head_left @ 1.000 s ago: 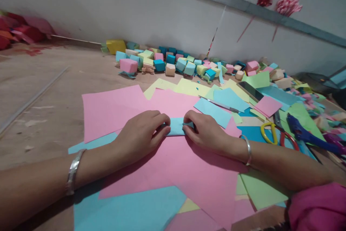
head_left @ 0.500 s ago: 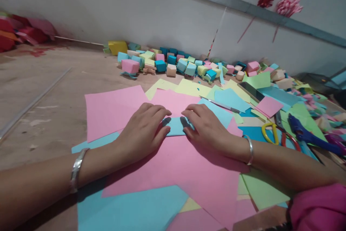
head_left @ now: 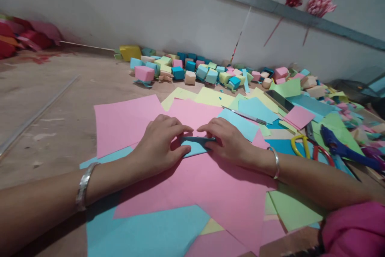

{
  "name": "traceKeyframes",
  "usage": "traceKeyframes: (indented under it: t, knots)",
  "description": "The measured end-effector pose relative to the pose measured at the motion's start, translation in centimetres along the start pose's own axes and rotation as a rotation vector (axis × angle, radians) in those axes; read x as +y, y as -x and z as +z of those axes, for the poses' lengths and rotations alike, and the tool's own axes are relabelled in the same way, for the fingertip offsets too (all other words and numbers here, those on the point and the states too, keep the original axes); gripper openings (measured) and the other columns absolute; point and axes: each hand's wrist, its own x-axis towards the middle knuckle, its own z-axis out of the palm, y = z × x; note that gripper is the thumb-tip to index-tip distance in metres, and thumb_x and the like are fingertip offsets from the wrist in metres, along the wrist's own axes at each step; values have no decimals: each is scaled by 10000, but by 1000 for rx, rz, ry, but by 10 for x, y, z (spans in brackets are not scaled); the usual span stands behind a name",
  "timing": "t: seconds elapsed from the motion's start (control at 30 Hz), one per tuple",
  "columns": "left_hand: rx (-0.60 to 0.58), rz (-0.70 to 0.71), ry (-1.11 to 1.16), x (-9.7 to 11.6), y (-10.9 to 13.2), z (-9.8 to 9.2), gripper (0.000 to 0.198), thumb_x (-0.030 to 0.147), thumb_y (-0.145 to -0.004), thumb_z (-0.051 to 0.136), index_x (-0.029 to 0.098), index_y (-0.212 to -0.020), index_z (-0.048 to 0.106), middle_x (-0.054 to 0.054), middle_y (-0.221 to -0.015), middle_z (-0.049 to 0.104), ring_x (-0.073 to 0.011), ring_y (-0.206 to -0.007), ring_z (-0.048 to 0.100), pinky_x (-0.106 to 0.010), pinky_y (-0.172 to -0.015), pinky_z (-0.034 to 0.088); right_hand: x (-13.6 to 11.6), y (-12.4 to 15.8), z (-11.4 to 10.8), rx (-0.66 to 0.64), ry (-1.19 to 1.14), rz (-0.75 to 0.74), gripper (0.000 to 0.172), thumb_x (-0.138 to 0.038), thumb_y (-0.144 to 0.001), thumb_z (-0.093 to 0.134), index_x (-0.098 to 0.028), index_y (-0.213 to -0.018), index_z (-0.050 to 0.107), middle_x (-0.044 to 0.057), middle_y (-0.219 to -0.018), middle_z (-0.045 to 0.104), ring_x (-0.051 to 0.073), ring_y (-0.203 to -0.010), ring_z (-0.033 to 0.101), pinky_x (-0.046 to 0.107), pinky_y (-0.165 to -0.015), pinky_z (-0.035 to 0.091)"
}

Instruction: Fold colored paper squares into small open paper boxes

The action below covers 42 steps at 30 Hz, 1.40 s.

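Between my two hands is a small folded piece of light blue paper [head_left: 196,146], its far edge raised. My left hand [head_left: 164,141] grips its left end, thumb on the near face and fingers curled over the far side. At the right end my right hand [head_left: 227,140] pinches the paper, with part of the thumb hidden. Beneath lies a large pink sheet [head_left: 186,185], overlapping a light blue sheet [head_left: 144,229] nearer me. Another pink sheet [head_left: 129,120] is beyond my left hand.
Small coloured paper boxes [head_left: 189,77] line the wall. To the right lie a craft knife [head_left: 246,116], a dark phone [head_left: 279,100], yellow-handled scissors [head_left: 300,146], red-handled scissors [head_left: 323,154] and a blue glue gun [head_left: 345,150] among paper sheets. A metal strip [head_left: 39,114] runs along the left.
The blue paper was lying flat under my fingers; its far edge is now lifted and the piece is tilted. My fingertips have come closer together.
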Motion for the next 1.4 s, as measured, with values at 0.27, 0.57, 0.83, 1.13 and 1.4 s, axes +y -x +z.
traceKeyframes:
  t: [0.27, 0.57, 0.83, 1.13, 1.4]
  knots:
    - [35, -28, 76, 5, 0, -3, 118, 308, -764, 627, 198, -802, 645, -53, -852, 671, -262, -918, 562, -439, -857, 423, -2, 1, -6, -34, -36, 148, 59, -143, -801, 667, -184, -802, 625, 29, -835, 608, 164, -797, 513, 310, -733, 389]
    - [-4, -228, 534, 13, 3, -10, 184, 355, -844, 579, 185, -865, 647, -4, -722, 684, -161, -663, 629, -278, -610, 495, -9, 1, -8, 67, -405, 292, 84, -205, -843, 597, -203, -925, 613, -3, -843, 659, 126, -733, 557, 263, -663, 428]
    - [36, -385, 1005, 19, 3, -9, 342, 442, -801, 681, 194, -990, 542, 17, -670, 655, -202, -598, 704, -345, -592, 608, -10, 0, -6, 74, -606, 448, 167, -303, -839, 634, -178, -738, 585, -15, -643, 609, 99, -561, 533, 241, -505, 394]
    - [13, -444, 1030, 22, 1, -11, 430, 330, -759, 718, 168, -1115, 540, 4, -698, 705, -223, -628, 737, -336, -627, 611, -7, -1, -3, 23, -870, 527, 210, -352, -808, 705, -165, -841, 616, -5, -616, 660, 98, -458, 582, 209, -411, 435]
    - [-50, -392, 1028, 20, 6, -7, 385, 391, -782, 729, 179, -1084, 620, -54, -835, 759, -227, -738, 740, -379, -737, 619, -9, 0, -3, 30, -870, 522, 207, -352, -829, 686, -166, -794, 601, 8, -594, 677, 100, -447, 591, 198, -386, 416]
